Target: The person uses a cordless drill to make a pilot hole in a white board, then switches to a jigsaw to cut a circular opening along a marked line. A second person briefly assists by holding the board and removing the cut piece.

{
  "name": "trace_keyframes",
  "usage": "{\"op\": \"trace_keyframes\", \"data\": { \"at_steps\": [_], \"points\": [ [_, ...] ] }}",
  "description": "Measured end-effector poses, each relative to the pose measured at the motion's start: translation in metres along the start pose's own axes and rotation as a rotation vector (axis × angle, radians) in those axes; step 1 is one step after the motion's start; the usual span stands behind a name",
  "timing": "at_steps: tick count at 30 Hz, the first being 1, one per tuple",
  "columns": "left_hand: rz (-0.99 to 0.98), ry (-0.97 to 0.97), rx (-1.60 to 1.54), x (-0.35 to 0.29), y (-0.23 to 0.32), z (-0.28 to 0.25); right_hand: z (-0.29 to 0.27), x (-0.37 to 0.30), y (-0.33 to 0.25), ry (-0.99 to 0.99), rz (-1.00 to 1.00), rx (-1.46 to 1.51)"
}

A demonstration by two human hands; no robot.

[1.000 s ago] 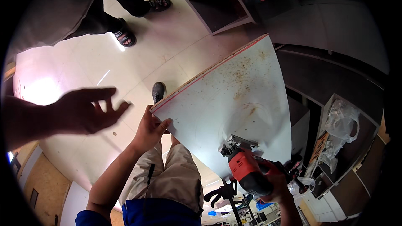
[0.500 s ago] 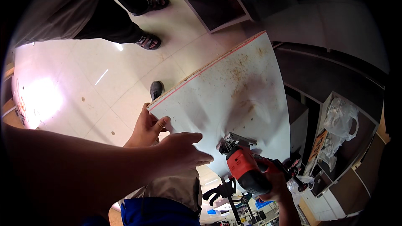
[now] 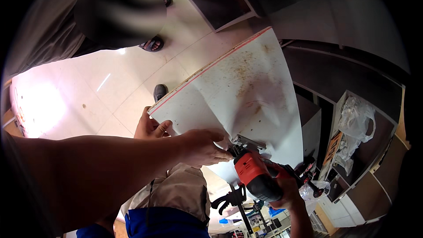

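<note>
A white-faced board (image 3: 246,75) with speckled brown dirt and a red line along its raw edge fills the middle. My left hand (image 3: 150,125) is closed on its near left corner, thumb on top. My right hand (image 3: 288,189) grips a red and black jigsaw (image 3: 253,172), whose metal base rests at the board's surface. Its blade is hidden. From the left, another person's forearm (image 3: 101,163) crosses over mine; that person's hand (image 3: 200,147) has its fingertips at the front of the jigsaw. Whether they touch it, I cannot tell.
A black bar clamp (image 3: 231,200) hangs below the board. Dark shelving (image 3: 348,75) lines the right, with clear plastic bags (image 3: 357,123) in a compartment. A dark cabinet (image 3: 216,0) stands at the top. Sandalled feet (image 3: 152,44) are on the pale tiled floor (image 3: 119,79).
The other person's hand has moved right, up to the front of the jigsaw. A blurred round shape has come in at upper left. The board and jigsaw appear slightly farther left.
</note>
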State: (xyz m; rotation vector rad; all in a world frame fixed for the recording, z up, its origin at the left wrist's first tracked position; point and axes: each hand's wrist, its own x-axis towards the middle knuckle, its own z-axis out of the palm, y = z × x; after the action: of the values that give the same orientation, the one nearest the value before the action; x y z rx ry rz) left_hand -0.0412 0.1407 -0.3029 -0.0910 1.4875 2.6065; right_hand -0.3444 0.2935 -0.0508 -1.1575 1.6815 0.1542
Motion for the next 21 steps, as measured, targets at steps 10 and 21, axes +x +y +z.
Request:
{"op": "trace_keyframes", "data": {
  "at_steps": [10, 21],
  "points": [
    [0.243, 0.001, 1.494, 0.025, 0.056, 0.026, -0.007, 0.005, -0.012, -0.016, -0.009, -0.030],
    [0.123, -0.099, 1.489, 0.021, 0.082, 0.030, -0.005, 0.005, -0.018, 0.024, 0.062, -0.066]
  ]
}}
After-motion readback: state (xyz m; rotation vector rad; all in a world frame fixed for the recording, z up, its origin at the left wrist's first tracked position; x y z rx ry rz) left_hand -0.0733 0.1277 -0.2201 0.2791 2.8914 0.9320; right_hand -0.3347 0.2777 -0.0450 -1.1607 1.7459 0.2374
